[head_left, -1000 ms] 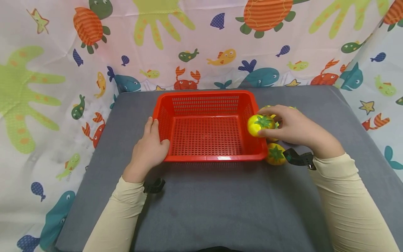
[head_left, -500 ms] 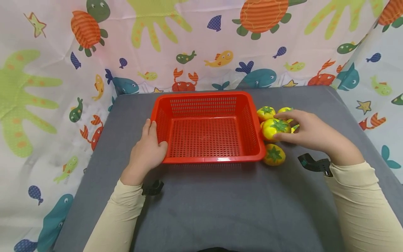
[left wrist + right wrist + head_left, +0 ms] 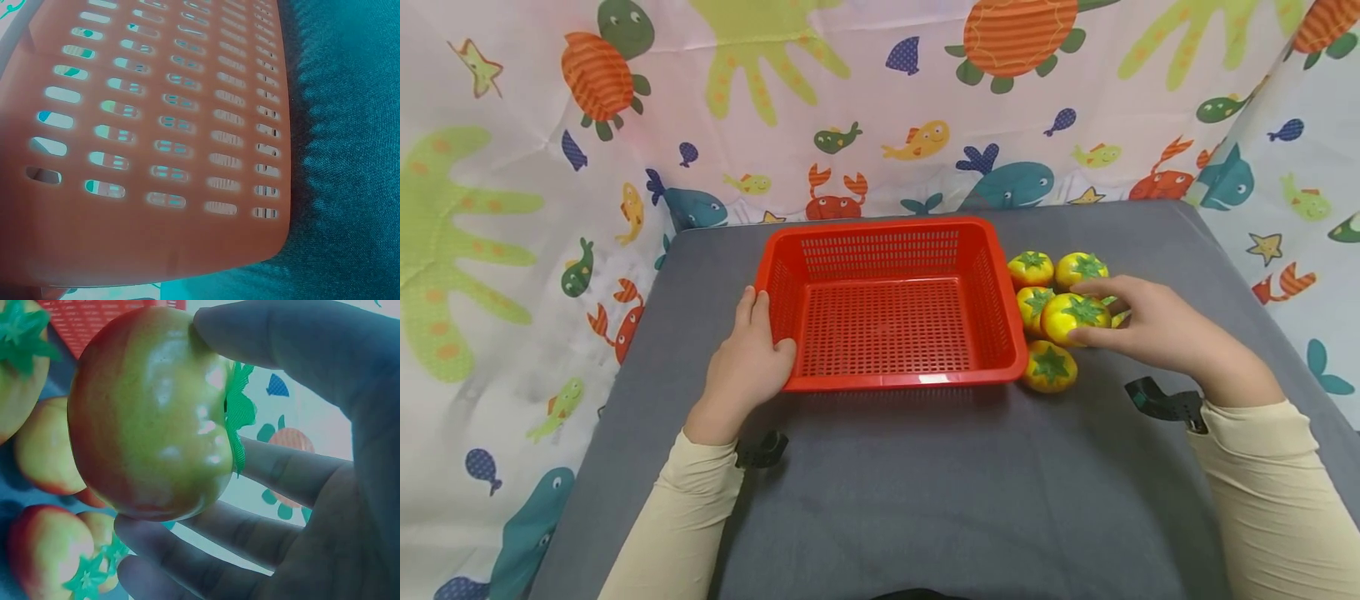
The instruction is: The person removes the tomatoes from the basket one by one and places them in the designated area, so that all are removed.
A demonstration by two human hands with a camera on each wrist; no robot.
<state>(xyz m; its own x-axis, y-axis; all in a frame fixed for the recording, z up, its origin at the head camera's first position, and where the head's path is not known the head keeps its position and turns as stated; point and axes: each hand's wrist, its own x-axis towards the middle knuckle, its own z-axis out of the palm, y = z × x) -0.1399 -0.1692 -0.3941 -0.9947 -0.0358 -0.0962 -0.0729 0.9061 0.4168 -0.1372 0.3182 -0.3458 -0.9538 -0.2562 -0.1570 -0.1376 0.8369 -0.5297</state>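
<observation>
My right hand (image 3: 1172, 333) pinches a yellow-and-red toy tomato (image 3: 1066, 320) with a green leafy top, thumb on one side and fingers on the other. In the right wrist view this tomato (image 3: 147, 419) is seen close up, with other tomatoes (image 3: 50, 540) behind it. Several more lie beside the basket's right wall, among them a near one (image 3: 1049, 367) and a far one (image 3: 1030, 269). My left hand (image 3: 747, 371) rests against the left side of the red plastic basket (image 3: 895, 380), fingers straight, thumb at the near corner. The left wrist view shows the basket's slotted wall (image 3: 144, 231), without fingers.
Grey cloth (image 3: 910, 492) covers the table under the basket. A white curtain (image 3: 880, 100) printed with sea animals hangs behind and along both sides. Dark straps circle both wrists.
My right hand has moved right, away from the basket's right rim, still holding the tomato; more tomatoes beside the basket are now uncovered. The left hand stays at the basket.
</observation>
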